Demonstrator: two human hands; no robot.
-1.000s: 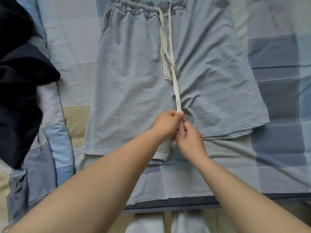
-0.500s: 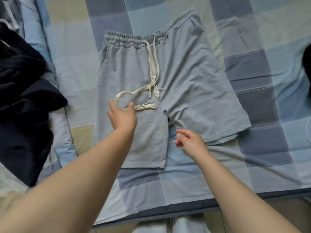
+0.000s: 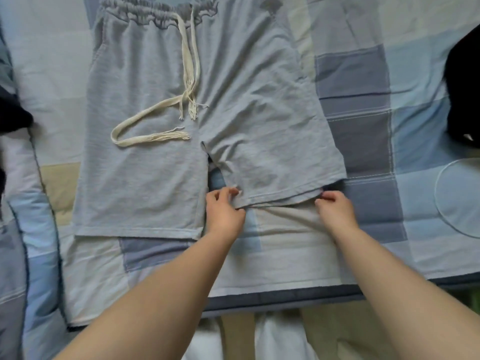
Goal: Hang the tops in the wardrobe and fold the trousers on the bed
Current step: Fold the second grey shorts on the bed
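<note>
Two hands work at the hem of one leg of a pair of grey shorts [image 3: 161, 81], which lies flat, front side up, on a bed [image 3: 363, 74] covered in a patchwork quilt of blue, grey and beige squares. The elastic waistband is at the far side of the view; the two leg openings point toward the person. The left hand [image 3: 224, 213] pinches the inner corner of the hem of the leg on the person's right, fingers [image 3: 231, 192] curled onto the cloth beside the crotch seam. The right hand [image 3: 336, 211] grips the outer corner of the same hem, fingers curled over the edge, which is slightly lifted off the quilt. The other leg lies flat and untouched, its hem nearer the bed's near edge. A cream drawstring [image 3: 153, 126] runs down from the waistband; one end loops across that flat leg, the frayed tips resting near the crotch. Dark garments [image 3: 13, 115] lie at the left margin, another dark item [image 3: 465, 94] at the right margin, both apart from the shorts.
</note>
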